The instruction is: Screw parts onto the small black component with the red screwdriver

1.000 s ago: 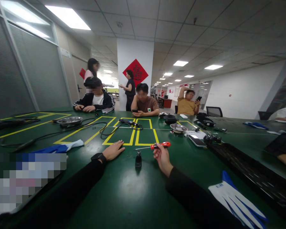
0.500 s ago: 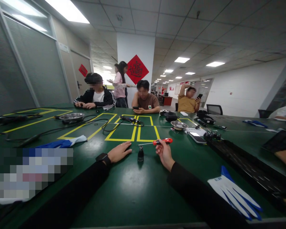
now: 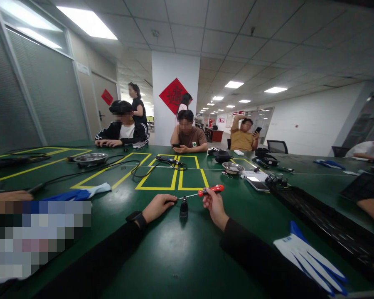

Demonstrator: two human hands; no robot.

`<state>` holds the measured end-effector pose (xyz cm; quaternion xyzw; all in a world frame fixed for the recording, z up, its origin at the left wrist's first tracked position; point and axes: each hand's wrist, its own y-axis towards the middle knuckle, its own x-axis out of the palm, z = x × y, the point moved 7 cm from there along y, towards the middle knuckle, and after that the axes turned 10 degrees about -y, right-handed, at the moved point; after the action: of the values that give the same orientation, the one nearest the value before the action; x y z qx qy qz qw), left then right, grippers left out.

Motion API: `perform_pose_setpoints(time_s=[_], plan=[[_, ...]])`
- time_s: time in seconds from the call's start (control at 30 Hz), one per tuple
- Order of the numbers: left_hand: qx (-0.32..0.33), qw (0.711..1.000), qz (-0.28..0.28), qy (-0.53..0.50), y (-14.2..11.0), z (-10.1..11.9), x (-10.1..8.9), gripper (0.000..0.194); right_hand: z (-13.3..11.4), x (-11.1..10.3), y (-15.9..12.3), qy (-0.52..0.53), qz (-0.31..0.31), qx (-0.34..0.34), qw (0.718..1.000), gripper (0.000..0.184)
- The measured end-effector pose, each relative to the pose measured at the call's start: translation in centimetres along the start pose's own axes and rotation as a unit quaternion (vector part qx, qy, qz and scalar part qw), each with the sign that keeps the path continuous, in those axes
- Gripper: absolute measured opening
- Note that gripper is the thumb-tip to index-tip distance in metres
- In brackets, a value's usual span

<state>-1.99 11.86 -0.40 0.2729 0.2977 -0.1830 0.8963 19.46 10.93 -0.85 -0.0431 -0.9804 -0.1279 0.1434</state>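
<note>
My right hand [image 3: 214, 206] grips a red-handled screwdriver [image 3: 210, 190] by its handle, the thin shaft pointing left and slightly down toward a small black cylindrical part [image 3: 183, 208] standing upright on the green table [image 3: 174, 249]. My left hand [image 3: 158, 207] rests on the table just left of that part, fingers reaching toward it and lying flat with nothing in them. A dark watch sits on my left wrist. Both arms wear black sleeves.
A white and blue glove [image 3: 308, 257] lies at the right, a black keyboard-like tray [image 3: 324, 226] beyond it. A phone [image 3: 257, 185], metal bowls [image 3: 233, 167] and cables [image 3: 149, 166] lie further back. Several people sit at the far edge; another person's hand [image 3: 372, 207] shows at right.
My left hand has slid right, closer to the black part. The screwdriver tip has dipped toward the part. Two people behind have walked along past the pillar.
</note>
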Motion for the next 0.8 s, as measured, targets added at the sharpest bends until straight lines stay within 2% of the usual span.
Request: perform_pose_setpoints(time_s=[0.2,0.33,0.47,0.53,0.67,0.8], plan=[[-0.045,0.997,0.023,-0.06,0.1,-1.2,-1.3,0.031,-0.3,0.3,-0.2,0.0,-0.015,-0.002,1.0,0.024],[-0.097,0.981,0.07,-0.153,-0.2,-2.2,-2.4,0.038,-0.2,0.5,-0.2,-0.007,-0.022,0.002,1.0,0.027],[-0.112,0.974,0.107,-0.165,0.2,-2.3,-2.5,0.049,-0.2,0.7,-0.2,-0.006,-0.034,-0.005,0.999,0.028],[-0.111,0.975,0.095,-0.165,0.7,-2.0,-1.9,0.054,-0.2,0.7,-0.2,-0.008,-0.035,-0.009,0.999,0.028],[-0.082,0.983,0.033,-0.163,1.4,-1.0,-0.4,0.053,-0.2,0.4,-0.3,0.003,-0.013,-0.008,1.0,0.024],[-0.085,0.985,0.017,-0.152,1.1,-0.8,-0.3,0.051,-0.3,0.3,-0.2,0.005,-0.001,-0.011,1.0,0.021]])
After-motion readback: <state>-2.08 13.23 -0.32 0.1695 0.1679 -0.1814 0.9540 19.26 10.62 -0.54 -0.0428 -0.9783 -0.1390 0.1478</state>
